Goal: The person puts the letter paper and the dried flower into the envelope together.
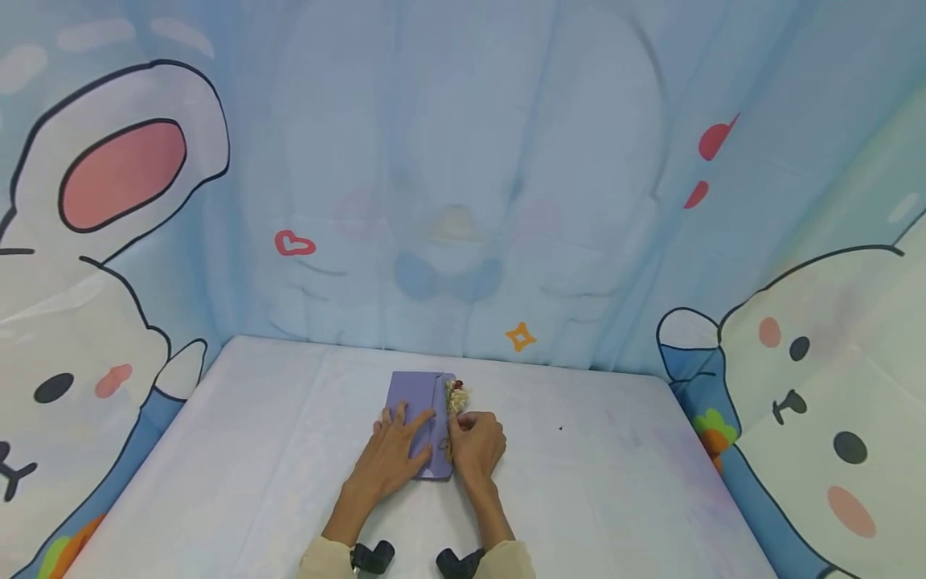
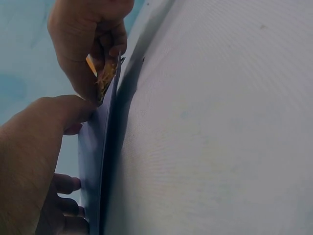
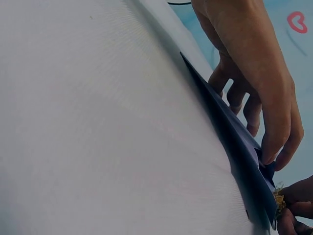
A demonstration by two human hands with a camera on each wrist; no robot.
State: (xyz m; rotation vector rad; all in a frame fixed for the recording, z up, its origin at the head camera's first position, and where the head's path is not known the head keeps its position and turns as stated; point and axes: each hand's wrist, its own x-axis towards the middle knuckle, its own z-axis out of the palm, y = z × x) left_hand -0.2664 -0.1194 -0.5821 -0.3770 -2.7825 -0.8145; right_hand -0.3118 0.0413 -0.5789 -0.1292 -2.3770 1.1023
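A flat purple envelope-like folder (image 1: 419,388) lies on the table, with a flap strip along its right side. A small bunch of dried flowers (image 1: 458,399), pale with a dark red bit, runs along that right edge. My left hand (image 1: 388,457) rests spread on the folder, thumb and forefinger reaching toward the flap. With curled fingers, my right hand (image 1: 477,444) pinches the bunch at the edge; its fingertips partly hide the stems. In the left wrist view, yellowish dried bits (image 2: 106,83) show between the right fingers and the folder (image 2: 94,152).
A white cloth covers the table (image 1: 615,474). A small dark speck (image 1: 560,428) sits right of the hands. Behind hangs a light blue cartoon curtain (image 1: 463,161), with printed white animals on both sides.
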